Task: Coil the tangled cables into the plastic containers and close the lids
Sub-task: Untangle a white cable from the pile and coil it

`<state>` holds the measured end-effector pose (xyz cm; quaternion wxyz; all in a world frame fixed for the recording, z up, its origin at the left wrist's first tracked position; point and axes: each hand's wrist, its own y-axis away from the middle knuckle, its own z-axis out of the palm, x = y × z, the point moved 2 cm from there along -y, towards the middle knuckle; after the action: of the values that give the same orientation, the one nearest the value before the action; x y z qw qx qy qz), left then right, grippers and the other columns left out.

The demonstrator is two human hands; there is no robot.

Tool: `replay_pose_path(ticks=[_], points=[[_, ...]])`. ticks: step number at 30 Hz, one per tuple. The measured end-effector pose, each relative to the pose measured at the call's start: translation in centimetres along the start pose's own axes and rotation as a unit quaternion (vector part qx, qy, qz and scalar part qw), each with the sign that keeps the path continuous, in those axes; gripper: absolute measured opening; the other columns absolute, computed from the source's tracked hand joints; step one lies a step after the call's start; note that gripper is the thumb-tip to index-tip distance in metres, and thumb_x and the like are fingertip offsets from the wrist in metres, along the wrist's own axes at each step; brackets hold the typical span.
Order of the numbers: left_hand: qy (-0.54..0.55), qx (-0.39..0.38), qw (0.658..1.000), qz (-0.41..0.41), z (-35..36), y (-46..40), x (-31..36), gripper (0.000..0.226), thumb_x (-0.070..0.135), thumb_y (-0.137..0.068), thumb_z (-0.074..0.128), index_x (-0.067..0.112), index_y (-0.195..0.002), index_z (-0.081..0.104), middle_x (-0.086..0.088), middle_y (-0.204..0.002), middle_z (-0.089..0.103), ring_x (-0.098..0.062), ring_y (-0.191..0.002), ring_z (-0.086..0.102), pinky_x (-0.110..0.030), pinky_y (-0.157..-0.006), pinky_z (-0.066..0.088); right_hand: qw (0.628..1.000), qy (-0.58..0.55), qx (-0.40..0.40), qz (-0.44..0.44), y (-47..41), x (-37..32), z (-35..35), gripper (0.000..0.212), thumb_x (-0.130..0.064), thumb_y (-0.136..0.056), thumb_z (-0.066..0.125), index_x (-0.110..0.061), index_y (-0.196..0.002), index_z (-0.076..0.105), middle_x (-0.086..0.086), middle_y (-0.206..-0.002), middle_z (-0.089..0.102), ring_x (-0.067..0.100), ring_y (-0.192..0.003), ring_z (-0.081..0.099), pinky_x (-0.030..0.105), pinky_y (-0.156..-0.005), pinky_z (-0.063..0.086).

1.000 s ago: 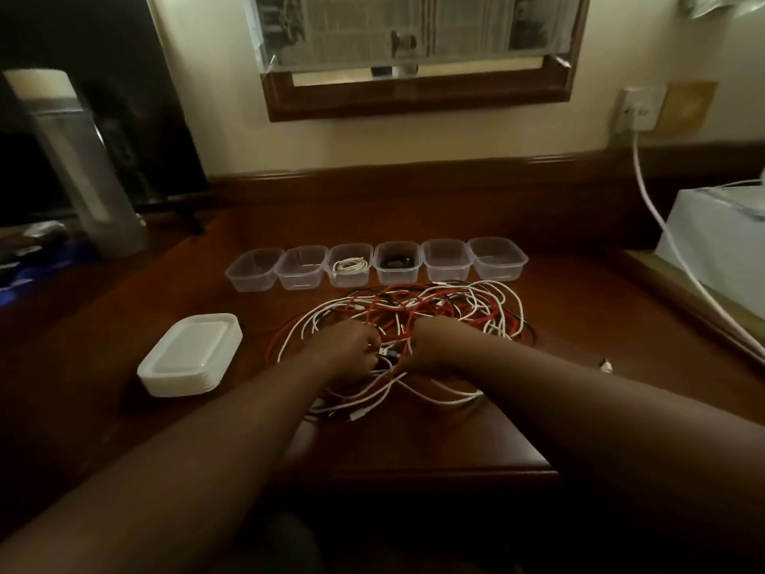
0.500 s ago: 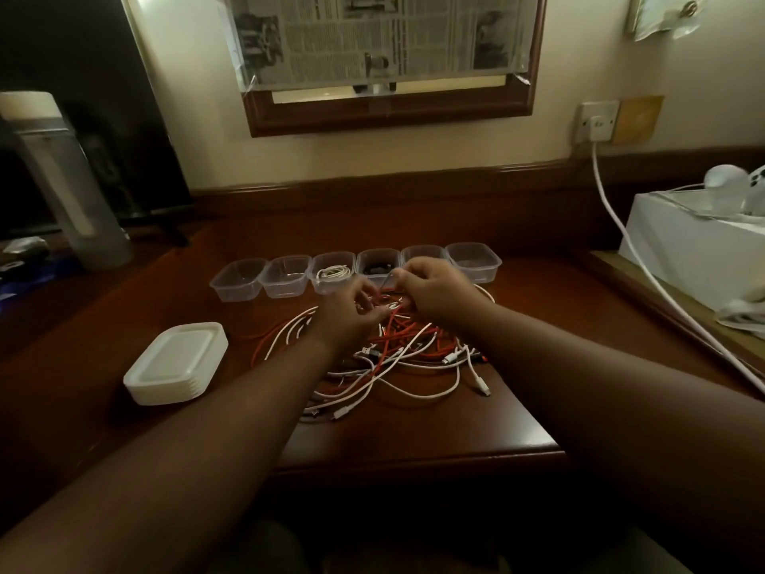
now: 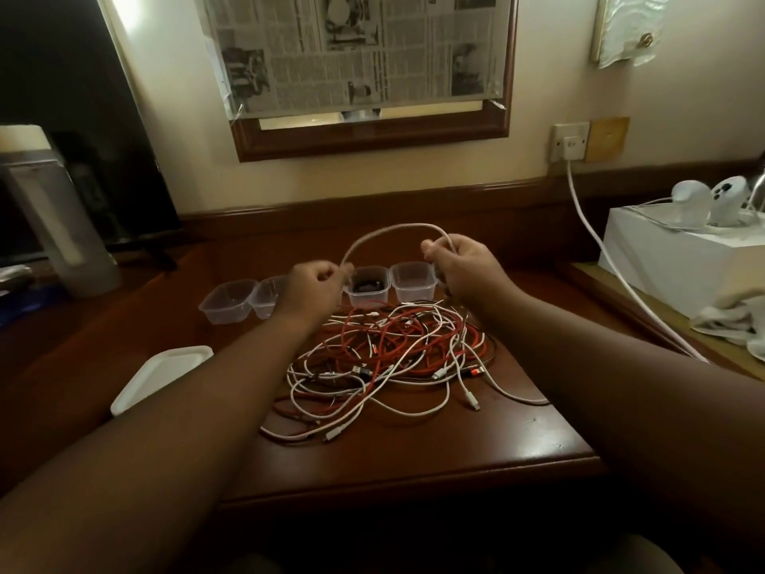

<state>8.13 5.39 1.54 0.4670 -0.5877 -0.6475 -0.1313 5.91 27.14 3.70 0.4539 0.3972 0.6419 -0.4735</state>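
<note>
2 hands are raised above the cable pile, forearms reaching forward from the near edge of the wooden desk [image 3: 534, 432]. We note the left hand [image 3: 315, 288] with fingers curled, pinching one end of a white cable [image 3: 393, 229] at its fingertips. The right hand [image 3: 463, 269] sits slightly higher, fingers and thumb closed around the same cable. Between the 2 hands the cable rises in an arch, clear of the desk.

Below and just nearer than both hands lies the tangle of cables [image 3: 397, 358], white, red and dark strands crossing one another, several plug ends showing at its near side. Directly beyond the hands runs a row of clear plastic containers [image 3: 227, 301], all uncovered; we count 4 in view, the hands hiding part of the row. 1 container [image 3: 367, 287], between the 2 hands, holds something dark. A stack of white lids [image 3: 165, 377] lies to the left of the left forearm.

Beyond the hands, a sheet of newspaper [image 3: 356, 51] covers a framed panel on the wall; its print is too small to read. We find no legible brand or label anywhere. To the right of the right hand, a white cord [image 3: 596, 246] runs down from a wall socket [image 3: 571, 142].
</note>
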Motion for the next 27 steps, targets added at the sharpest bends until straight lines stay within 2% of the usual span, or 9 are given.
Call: replay_pose_path(ticks=[4, 7, 10, 13, 17, 19, 21, 24, 27], points=[[0.19, 0.062, 0.98, 0.006, -1.3, -1.2, 5.5, 0.025, 0.03, -0.099, 0.059, 0.011, -0.086, 0.068, -0.002, -0.068, 0.059, -0.011, -0.053, 0.053, -0.025, -0.052, 0.046, 0.993, 0.095, -0.069, 0.032, -0.4, 0.1, 2.1, 0.02, -0.026, -0.094, 0.065, -0.016, -0.109, 0.058, 0.002, -0.097, 0.061, 0.008, -0.07, 0.055, 0.02, -0.055, 0.044], [0.29, 0.014, 0.957, 0.014, -1.7, -1.4, 8.6, 0.023, 0.031, -0.098, 0.059, 0.011, -0.091, 0.067, -0.002, -0.073, 0.062, -0.009, -0.057, 0.056, -0.02, -0.055, 0.049, 0.989, 0.062, -0.13, 0.023, -0.5, -0.5, 3.7, 0.033, -0.023, -0.091, 0.068, -0.015, -0.12, 0.054, 0.003, -0.106, 0.063, 0.0, -0.063, 0.06, 0.015, -0.049, 0.042], [0.354, -0.042, 0.934, 0.008, -1.4, -1.3, 10.1, 0.021, 0.029, -0.099, 0.058, 0.01, -0.093, 0.066, -0.002, -0.075, 0.063, -0.009, -0.06, 0.058, -0.022, -0.059, 0.05, 0.983, 0.052, -0.174, 0.014, -0.6, -0.9, 4.9, 0.03, -0.027, -0.093, 0.066, -0.014, -0.119, 0.059, 0.006, -0.106, 0.066, 0.008, -0.072, 0.06, 0.02, -0.058, 0.047], [0.347, -0.05, 0.937, -0.006, -0.8, -1.4, 9.3, 0.021, 0.031, -0.097, 0.061, 0.013, -0.091, 0.068, -0.001, -0.076, 0.064, -0.009, -0.062, 0.059, -0.024, -0.062, 0.05, 0.986, 0.052, -0.159, 0.03, -0.7, -0.7, 5.1, 0.029, -0.032, -0.101, 0.052, -0.009, -0.112, 0.065, 0.008, -0.096, 0.063, 0.011, -0.067, 0.051, 0.023, -0.057, 0.042], [0.31, -0.03, 0.95, -0.032, 0.0, -0.9, 6.7, 0.026, 0.037, -0.096, 0.062, 0.013, -0.09, 0.071, -0.001, -0.076, 0.066, -0.012, -0.064, 0.059, -0.025, -0.056, 0.048, 0.992, -0.002, -0.107, 0.06, -0.5, -0.7, 4.0, 0.039, -0.035, -0.106, 0.039, -0.006, -0.097, 0.064, 0.005, -0.079, 0.061, 0.017, -0.068, 0.056, 0.031, -0.064, 0.047], [0.316, -0.047, 0.946, -0.051, 0.9, -0.1, 5.4, 0.035, 0.043, -0.098, 0.056, 0.011, -0.091, 0.07, -0.001, -0.077, 0.067, -0.012, -0.066, 0.061, -0.024, -0.056, 0.048, 0.99, -0.061, -0.083, 0.092, -0.5, -0.9, 3.0, 0.041, -0.037, -0.106, 0.038, -0.008, -0.086, 0.06, 0.005, -0.069, 0.061, 0.02, -0.065, 0.061, 0.035, -0.065, 0.053], [0.332, -0.072, 0.937, -0.08, 2.4, 0.8, 3.8, 0.041, 0.043, -0.101, 0.045, 0.011, -0.095, 0.069, -0.002, -0.08, 0.069, -0.015, -0.073, 0.064, -0.025, -0.061, 0.05, 0.979, -0.148, -0.07, 0.122, -0.8, -1.1, 2.1, 0.04, -0.04, -0.106, 0.038, -0.01, -0.084, 0.055, 0.002, -0.058, 0.052, 0.018, -0.054, 0.054, 0.033, -0.056, 0.052], [0.344, -0.168, 0.92, -0.086, 5.6, 1.7, 2.3, 0.027, 0.019, -0.097, 0.044, 0.013, -0.11, 0.067, -0.007, -0.1, 0.072, -0.029, -0.098, 0.063, -0.038, -0.083, 0.048, 0.954, -0.265, -0.051, 0.134, -1.3, -1.5, 0.8, 0.037, -0.043, -0.104, 0.042, -0.015, -0.082, 0.052, -0.004, -0.051, 0.037, 0.011, -0.043, 0.033, 0.027, -0.049, 0.034], [0.223, -0.337, 0.914, -0.035, 9.0, 2.8, 2.8, 0.044, -0.003, -0.081, 0.051, 0.022, -0.115, 0.064, -0.003, -0.115, 0.068, -0.023, -0.102, 0.059, -0.033, -0.08, 0.046, 0.925, -0.359, -0.031, 0.118, -1.7, -2.3, -0.2, 0.041, -0.045, -0.103, 0.041, -0.016, -0.076, 0.05, -0.005, -0.05, 0.031, 0.009, -0.042, 0.024, 0.024, -0.045, 0.026]])
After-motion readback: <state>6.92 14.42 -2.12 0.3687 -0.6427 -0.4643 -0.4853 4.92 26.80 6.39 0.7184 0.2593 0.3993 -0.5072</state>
